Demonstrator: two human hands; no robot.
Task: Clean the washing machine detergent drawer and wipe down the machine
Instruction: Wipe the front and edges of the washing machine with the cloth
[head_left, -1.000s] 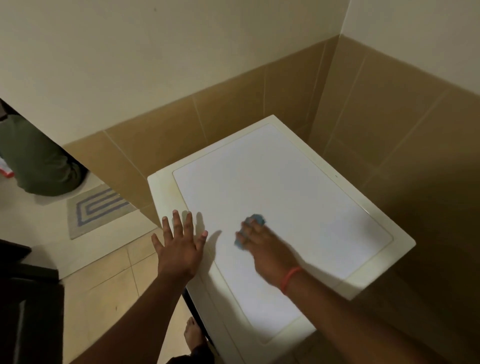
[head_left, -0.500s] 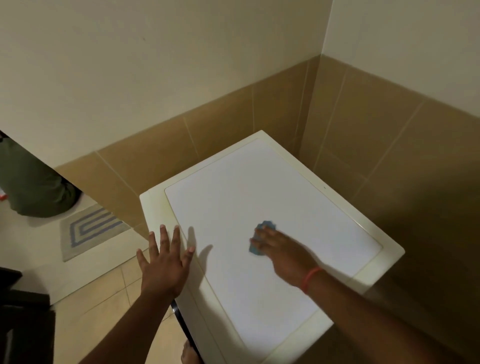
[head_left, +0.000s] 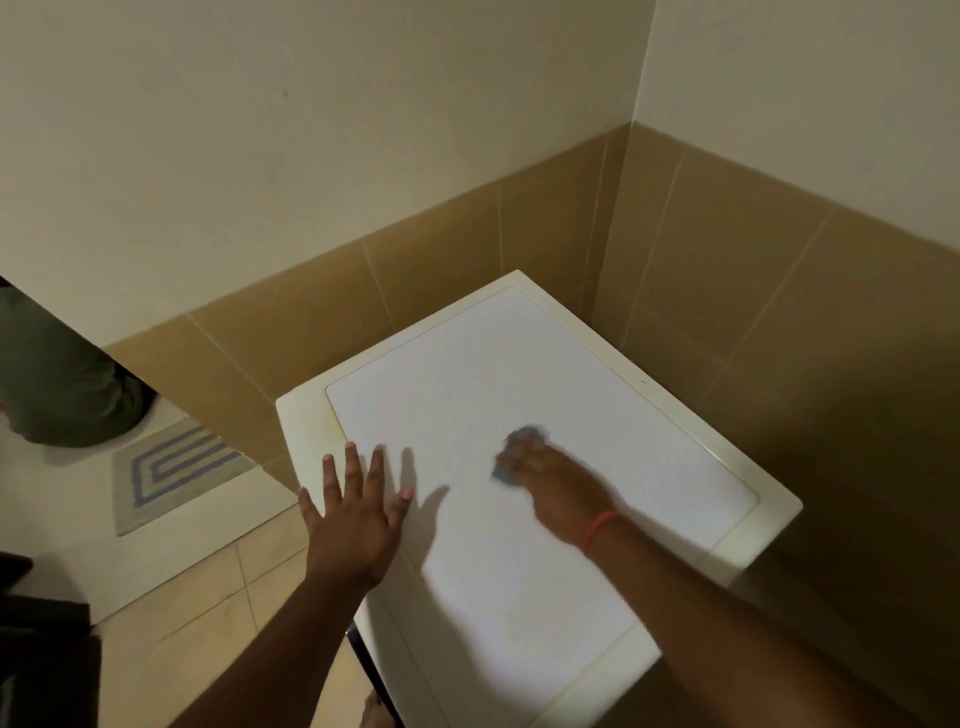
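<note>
I braced my flat, spread left hand (head_left: 353, 519) at frame centre while my right hand (head_left: 558, 480) clamped the blue cloth (head_left: 519, 449), wiping the washing machine (head_left: 519, 571) top in overlapping strokes.

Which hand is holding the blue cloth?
The right hand, the one with the orange wristband, presses the small blue cloth onto the white washing machine top. The left hand is spread flat and holds nothing.

The washing machine (head_left: 519, 519) top looks like smooth white plastic with a soft sheen, cream trim round the edge. The blue cloth (head_left: 519, 452) seems soft and fuzzy, though it's blurred. Wall tiles (head_left: 779, 322) are tan ceramic, fairly matt; the floor mat (head_left: 176, 467) is woven fabric.
</note>
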